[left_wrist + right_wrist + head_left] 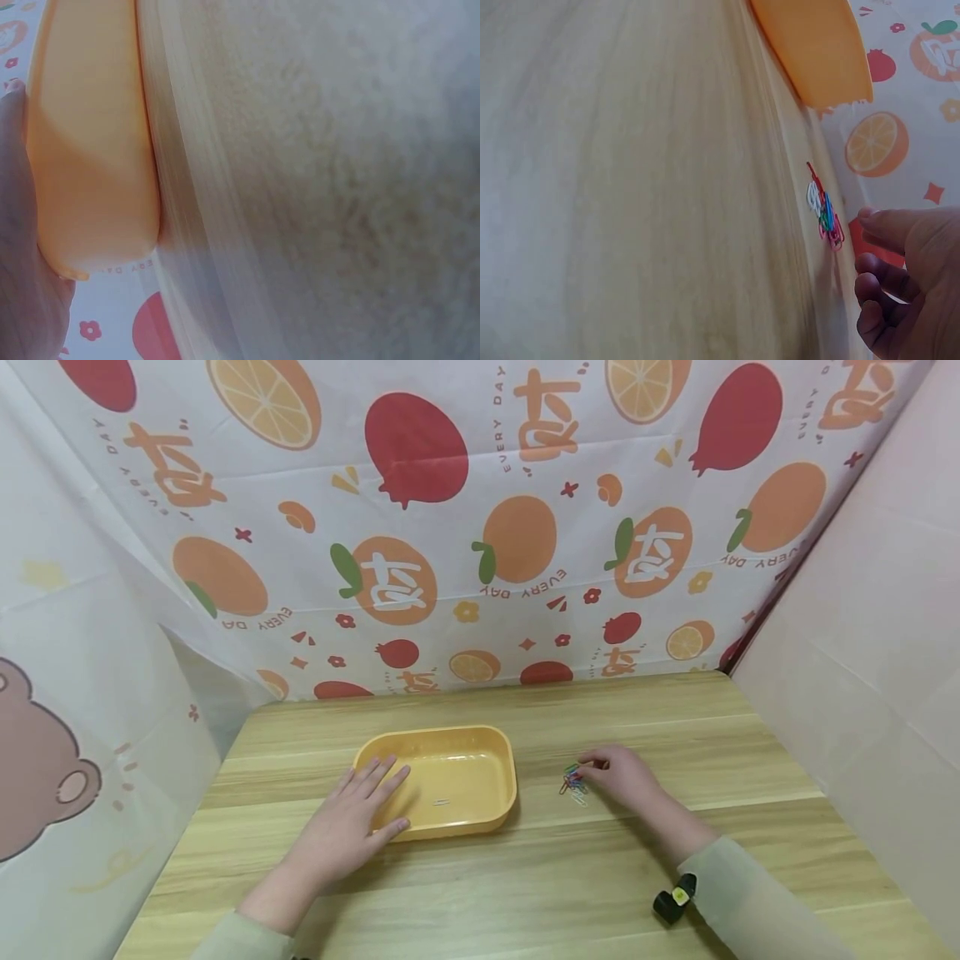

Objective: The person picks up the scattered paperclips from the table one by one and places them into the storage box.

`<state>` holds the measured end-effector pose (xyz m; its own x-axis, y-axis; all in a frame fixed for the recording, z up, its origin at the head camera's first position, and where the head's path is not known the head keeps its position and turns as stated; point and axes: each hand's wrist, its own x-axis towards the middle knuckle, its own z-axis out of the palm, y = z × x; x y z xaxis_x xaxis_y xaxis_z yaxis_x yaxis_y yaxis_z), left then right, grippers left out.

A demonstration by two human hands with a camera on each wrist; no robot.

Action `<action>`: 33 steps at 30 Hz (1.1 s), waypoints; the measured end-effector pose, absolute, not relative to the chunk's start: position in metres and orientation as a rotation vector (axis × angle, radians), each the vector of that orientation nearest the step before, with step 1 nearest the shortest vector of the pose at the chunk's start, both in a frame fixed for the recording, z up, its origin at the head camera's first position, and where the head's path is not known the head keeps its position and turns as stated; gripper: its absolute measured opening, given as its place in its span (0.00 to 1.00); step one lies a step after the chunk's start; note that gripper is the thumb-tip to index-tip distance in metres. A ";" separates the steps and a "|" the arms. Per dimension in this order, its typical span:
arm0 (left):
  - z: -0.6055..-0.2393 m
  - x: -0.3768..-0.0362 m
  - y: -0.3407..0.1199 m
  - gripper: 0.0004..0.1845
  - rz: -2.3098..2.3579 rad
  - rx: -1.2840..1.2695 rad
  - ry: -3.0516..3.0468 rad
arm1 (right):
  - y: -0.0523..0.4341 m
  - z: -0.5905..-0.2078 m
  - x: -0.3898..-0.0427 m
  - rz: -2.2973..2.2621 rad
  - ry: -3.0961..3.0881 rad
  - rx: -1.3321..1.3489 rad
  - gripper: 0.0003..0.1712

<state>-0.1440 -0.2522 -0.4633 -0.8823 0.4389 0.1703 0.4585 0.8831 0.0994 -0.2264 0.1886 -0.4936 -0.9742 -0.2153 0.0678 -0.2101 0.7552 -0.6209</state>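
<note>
A yellow plastic tray (472, 823) sits on the wooden table, with a small pale paper clip (441, 802) on its floor. My left hand (348, 827) rests over the tray's left end, its fingers spread and fairly straight. In the left wrist view, that hand (30, 255) lies along the rim of the tray (97, 165). To the tray's right is a small pile of coloured paper clips (574, 783). My right hand (618, 775) is at this pile. The right wrist view shows my right hand (922, 277) beside the paper clips (825, 212), fingers loosely bent and no clip visible between them.
Behind the wooden table (525, 893) hangs a fruit-patterned cloth (480, 635). Pale sheets (862, 635) close off both sides. A black strap with a small device (672, 900) is worn at the right sleeve.
</note>
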 end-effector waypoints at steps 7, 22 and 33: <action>-0.462 -0.144 -0.252 0.40 -0.214 -0.705 -2.900 | 0.191 -0.496 -0.231 -1.033 2.921 -0.353 0.12; -0.460 -0.144 -0.251 0.40 -0.227 -0.704 -2.907 | 0.184 -0.492 -0.243 -0.871 2.923 -0.434 0.10; -0.459 -0.143 -0.252 0.40 -0.236 -0.689 -2.928 | 0.182 -0.493 -0.250 -0.782 2.935 -0.482 0.08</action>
